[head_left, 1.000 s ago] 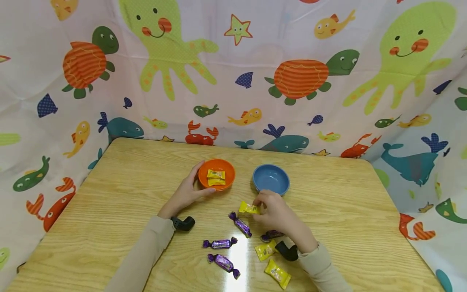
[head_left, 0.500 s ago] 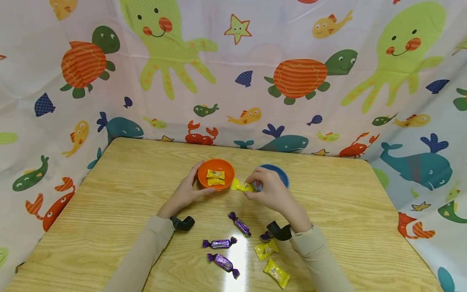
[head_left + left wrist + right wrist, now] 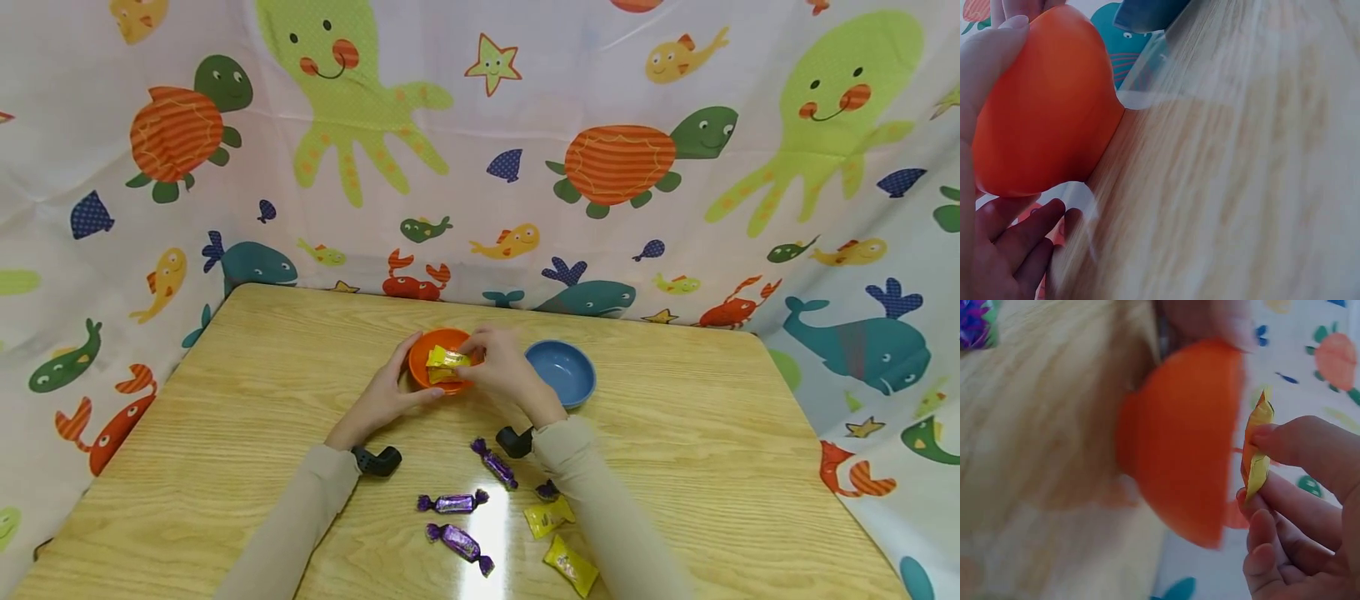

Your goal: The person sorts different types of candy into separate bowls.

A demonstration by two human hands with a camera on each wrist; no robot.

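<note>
My left hand (image 3: 378, 400) grips the orange bowl (image 3: 417, 354) from its left side, the thumb at the near edge and the fingers round the far side. In the left wrist view, the thumb presses along the bowl's orange wall (image 3: 1054, 106). Above this bowl, my right hand (image 3: 508, 377) pinches a yellow-wrapped candy (image 3: 1257, 447) between thumb and fingertips. The right wrist view shows that candy just beyond the rim, apart from the bowl. Other yellow candies (image 3: 442, 375) lie inside, partly covered by the held one.
To the right stands a blue bowl (image 3: 566, 371). Nearer on the wooden table lie several purple twist-wrapped candies (image 3: 454, 503), one mostly hidden under the right forearm. Two yellow candies (image 3: 570, 567) lie beside that sleeve. A printed curtain (image 3: 465, 167) borders the table's back and sides.
My right hand has carried the yellow candy from the table in front of the blue bowl, up and left, to above the orange bowl. My left hand has stayed on the orange bowl.
</note>
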